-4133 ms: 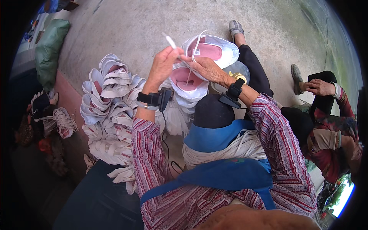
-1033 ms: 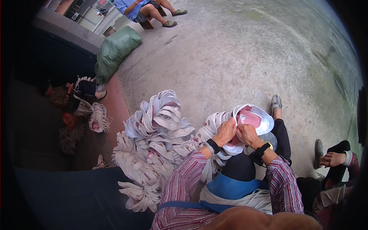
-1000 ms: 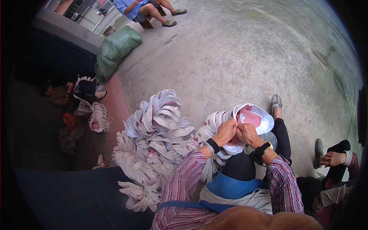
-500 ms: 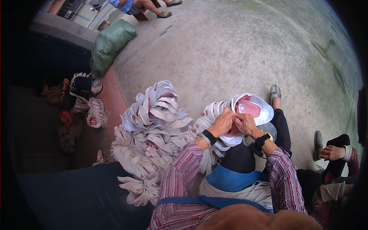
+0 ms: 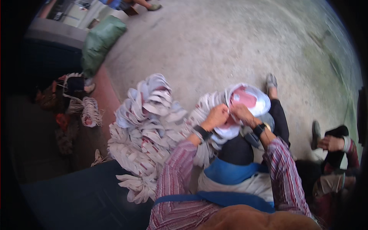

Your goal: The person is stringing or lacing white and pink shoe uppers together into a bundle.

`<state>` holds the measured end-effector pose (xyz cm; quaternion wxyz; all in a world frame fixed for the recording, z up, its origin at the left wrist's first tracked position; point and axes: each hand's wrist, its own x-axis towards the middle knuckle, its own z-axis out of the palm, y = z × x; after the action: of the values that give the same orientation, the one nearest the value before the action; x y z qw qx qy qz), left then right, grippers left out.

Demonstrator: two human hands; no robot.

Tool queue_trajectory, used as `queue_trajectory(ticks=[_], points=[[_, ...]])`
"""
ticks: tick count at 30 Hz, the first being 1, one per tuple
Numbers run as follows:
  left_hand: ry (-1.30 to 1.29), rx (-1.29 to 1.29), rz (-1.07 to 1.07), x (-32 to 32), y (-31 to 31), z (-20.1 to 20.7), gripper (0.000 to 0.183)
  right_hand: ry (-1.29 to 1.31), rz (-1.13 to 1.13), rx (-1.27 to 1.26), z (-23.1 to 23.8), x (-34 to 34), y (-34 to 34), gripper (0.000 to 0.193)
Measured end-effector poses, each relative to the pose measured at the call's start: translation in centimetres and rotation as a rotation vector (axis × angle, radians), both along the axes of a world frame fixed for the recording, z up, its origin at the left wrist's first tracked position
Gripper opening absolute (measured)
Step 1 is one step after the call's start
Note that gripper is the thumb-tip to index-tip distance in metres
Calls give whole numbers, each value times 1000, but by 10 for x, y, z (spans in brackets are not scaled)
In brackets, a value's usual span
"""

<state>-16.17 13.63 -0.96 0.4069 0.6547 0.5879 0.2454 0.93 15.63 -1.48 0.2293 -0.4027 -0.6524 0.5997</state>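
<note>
Blur softens the hands (image 5: pixel 217 116), which hide whatever lies between their fingertips beside the pink-lined white shoe upper (image 5: pixel 260 100). Strands in the white bundle (image 5: pixel 239 186) smear together. The top edge crops a person in blue (image 5: pixel 114 4); shadow obscures another person (image 5: pixel 46 98) leftward.

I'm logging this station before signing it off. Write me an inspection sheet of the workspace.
Surface: grey concrete floor, greenish toward the right.
Job's things: white shoe, pink inside, at the hands; heap of similar shoes to its left.
Clutter: pale bundle across the lap, blurred.
Hands: left hand and right hand close together at the shoe's near side; grip too blurred to tell.
Cables: nothing seen.
Surroundings: green sack, upper left; another person's hand, right.
</note>
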Motion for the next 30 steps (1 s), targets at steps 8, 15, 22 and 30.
queue_trajectory(ticks=[8,15,22,30], points=[[7,-282,-24,-5,15,23,22,195,-236,-561,4,-10,5,18],[87,10,-101,-6,11,14,18,123,-254,-564,10,-7,-4,19],[-262,-568,172,-14,16,25,16,-49,-229,-304,13,-4,-2,19],[53,-436,61,-13,10,42,17,-374,-153,137,9,3,6,22]])
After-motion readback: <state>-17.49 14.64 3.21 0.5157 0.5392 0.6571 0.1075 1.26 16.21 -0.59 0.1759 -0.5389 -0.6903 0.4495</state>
